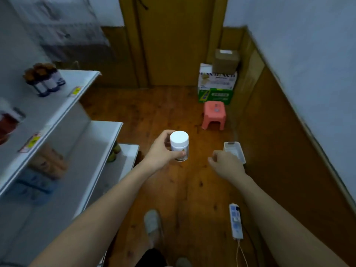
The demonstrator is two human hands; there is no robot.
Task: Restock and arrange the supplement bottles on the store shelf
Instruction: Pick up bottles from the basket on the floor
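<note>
1. Over a brown wooden floor (173,116), beside the shelving, the left hand (161,151) holds a small white plastic supplement bottle with a white screw cap (179,145). Fingers curl behind it and the thumb crosses the label in front.
2. Held in the air, the bottle stands nearly upright, its long axis vertical, cap up and tipped slightly toward the camera.
3. To the right, the right hand (226,164) hangs palm down with fingers loosely curled, holding nothing, a short gap away from the bottle.
4. Just behind that hand, a white rectangular plastic container (236,151) lies on the floor near the wall's wooden skirting.
5. At the left, white tiered metal store shelves (81,78) step down toward the floor, with yellow price tags (76,91) on their front edges. Much of the top shelf's surface is bare.
6. On the top shelf, a group of dark bottles with brown caps (45,79) stands upright, well apart from the held bottle. Lower shelves hold blurred packages.
7. Farther ahead, a pink plastic stool (213,114) sits before stacked cardboard boxes (217,83) beside a wooden door (173,41).
8. Near the person's grey shoe (153,223), a white power strip (236,221) lies on the floor.
</note>
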